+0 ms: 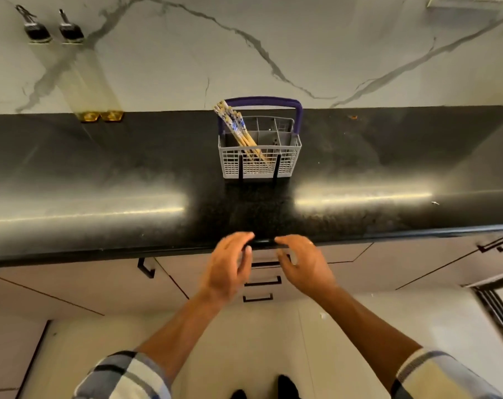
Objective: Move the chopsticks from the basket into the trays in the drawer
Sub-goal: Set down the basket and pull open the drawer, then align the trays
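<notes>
Polished black stone countertop is running beneath a white veined marble wall. Standing on it is a grey plastic mesh basket with a purple handle, its left compartment holding wooden chopsticks with blue-patterned tops, which are leaning leftward. Well nearer the camera, the left hand and right hand are hovering empty with fingers loosely curled at the counter edge, above closed beige drawers with black handles.
</notes>
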Motion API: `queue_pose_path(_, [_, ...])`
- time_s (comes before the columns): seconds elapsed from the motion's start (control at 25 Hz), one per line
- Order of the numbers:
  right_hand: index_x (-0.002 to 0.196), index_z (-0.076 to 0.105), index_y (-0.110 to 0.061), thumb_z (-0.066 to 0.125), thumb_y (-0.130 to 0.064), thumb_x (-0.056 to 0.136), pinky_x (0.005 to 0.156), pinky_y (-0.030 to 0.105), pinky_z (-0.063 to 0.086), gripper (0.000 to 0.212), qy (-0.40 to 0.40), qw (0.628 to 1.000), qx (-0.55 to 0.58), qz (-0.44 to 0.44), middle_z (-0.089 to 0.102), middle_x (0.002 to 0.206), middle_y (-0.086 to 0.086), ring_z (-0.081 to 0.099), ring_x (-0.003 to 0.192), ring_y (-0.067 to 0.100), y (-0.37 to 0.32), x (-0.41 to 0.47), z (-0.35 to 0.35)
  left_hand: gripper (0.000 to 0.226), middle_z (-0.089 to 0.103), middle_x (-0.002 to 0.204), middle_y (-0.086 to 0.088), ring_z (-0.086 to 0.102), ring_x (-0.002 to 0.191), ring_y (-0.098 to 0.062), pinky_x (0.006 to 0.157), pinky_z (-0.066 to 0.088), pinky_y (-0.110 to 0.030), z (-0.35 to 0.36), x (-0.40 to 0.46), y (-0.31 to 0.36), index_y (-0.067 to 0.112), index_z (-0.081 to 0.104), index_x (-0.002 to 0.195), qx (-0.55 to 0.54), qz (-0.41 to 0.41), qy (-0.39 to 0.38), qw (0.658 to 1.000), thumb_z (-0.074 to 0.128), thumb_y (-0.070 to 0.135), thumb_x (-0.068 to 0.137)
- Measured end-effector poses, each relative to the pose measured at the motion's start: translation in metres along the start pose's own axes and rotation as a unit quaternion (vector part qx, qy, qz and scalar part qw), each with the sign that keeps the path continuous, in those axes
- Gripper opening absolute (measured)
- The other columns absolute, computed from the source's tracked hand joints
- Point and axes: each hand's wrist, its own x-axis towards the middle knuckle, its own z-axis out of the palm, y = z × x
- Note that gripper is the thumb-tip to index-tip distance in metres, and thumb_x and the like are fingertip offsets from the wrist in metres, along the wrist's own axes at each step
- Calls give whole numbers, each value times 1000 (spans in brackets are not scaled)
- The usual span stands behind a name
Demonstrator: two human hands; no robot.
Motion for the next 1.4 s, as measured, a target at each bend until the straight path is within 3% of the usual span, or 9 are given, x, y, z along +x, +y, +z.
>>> queue_pose_path(0.08, [126,60,-20,54,-26,97,96,27,50,29,-76,996,-32,-22,66,121,1,60,111,16,13,-11,18,27,71,112,-18,66,105,-28,90,55,-46,23,-22,-7,-1,68,115,9,-5,-80,997,58,8,92])
queue_pose_path(0.2, [128,57,-19,54,-15,96,98,32,51,32,-150,985,-80,9,64,126,6,61,114,22,30,-6,42,35,63,127,-16,61,116,-31,102,49,-40,54,-23,-14,4,59,130,59,-93,-223,969,57,8,95])
queue_pose_path(0.44, [133,51,-18,60,-7,90,96,41,52,45,-254,950,-167,71,60,130,10,61,113,28,61,29,79,38,49,145,-14,48,130,-32,109,40,-42,116,15,-31,8,48,138,162,-236,-366,886,44,14,101])
queue_pose_path(0.52, [137,48,-19,57,-8,93,96,41,50,47,-276,941,-185,72,57,134,10,59,116,29,70,32,88,39,50,145,-14,49,129,-33,107,38,-43,127,14,-42,11,50,137,158,-279,-379,868,33,24,105])
queue_pose_path(0.68, [134,50,-19,40,-23,103,87,35,47,33,-295,933,-187,87,59,131,9,59,114,28,79,45,102,39,67,122,-8,62,95,-28,80,48,-36,145,16,-55,27,62,116,239,-269,-366,858,29,43,103])
queue_pose_path(0.92, [127,58,-14,35,-25,104,94,38,47,35,-286,931,-207,95,62,129,12,58,116,31,74,54,101,42,68,121,-12,63,106,-33,84,48,-36,148,23,-53,21,67,115,255,-296,-359,848,30,33,101])
queue_pose_path(1.12, [127,57,-18,36,-29,104,91,36,49,34,-280,940,-157,117,63,123,9,60,109,28,69,42,97,44,63,127,-17,58,116,-36,97,46,-42,142,-2,-57,8,61,123,269,-241,-390,847,36,36,101])
queue_pose_path(1.24, [126,59,-16,43,-20,102,94,37,50,29,-298,932,-159,132,65,120,9,62,108,27,64,25,94,34,63,129,-10,62,113,-30,95,51,-40,146,-6,-42,19,55,132,271,-281,-407,826,52,26,98])
queue_pose_path(1.4, [120,61,-14,52,-15,98,93,40,51,24,-313,928,-155,127,66,115,10,64,105,29,56,-4,88,29,68,118,-8,66,102,-27,85,53,-37,140,-28,-28,22,62,121,240,-281,-381,848,60,15,93])
